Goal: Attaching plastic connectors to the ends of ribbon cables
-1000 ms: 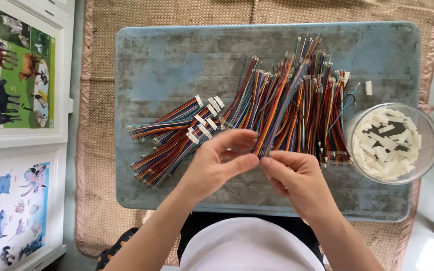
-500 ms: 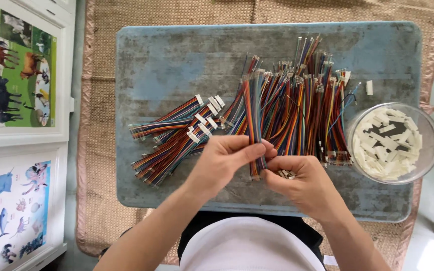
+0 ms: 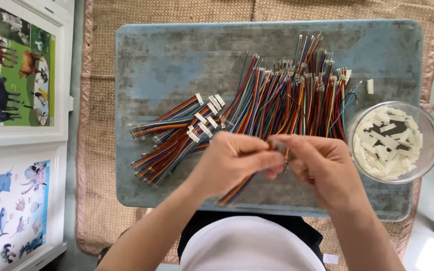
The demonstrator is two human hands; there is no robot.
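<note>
Both hands meet above the near edge of the blue table (image 3: 177, 60). The left hand (image 3: 234, 160) pinches a multicoloured ribbon cable (image 3: 234, 189), which trails down toward the person. The right hand (image 3: 317, 165) closes on the cable's tip, perhaps with a small connector between the fingers, though that is hidden. A loose wire pile (image 3: 292, 100) lies just beyond; finished cables (image 3: 177, 133) lie left; a clear bowl of white connectors (image 3: 393, 143) sits right.
</note>
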